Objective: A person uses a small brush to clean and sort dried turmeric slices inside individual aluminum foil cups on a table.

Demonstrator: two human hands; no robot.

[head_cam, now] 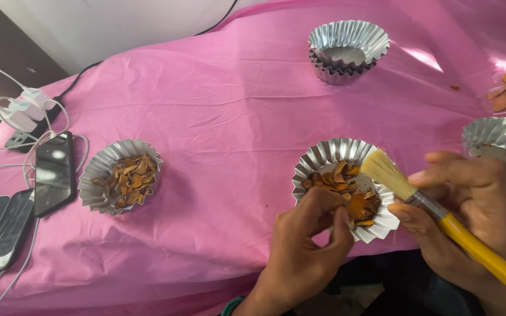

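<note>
Left hand (308, 240) has a narrow pinch grip on an orange chip (358, 206), right at the near edge of a foil cup (330, 153) full of the same dried bits. Right hand (469, 208) is wrapped around a yellow-handled brush (440, 212), bristles hovering just above and right of that pinch. Another filled cup (102, 165) sits well off to the left on the pink surface (224, 105), a stack of empty cups (346, 52) far beyond. Phones (54, 172) lie further left.

dark phone screens (54, 172) at left edge
</note>
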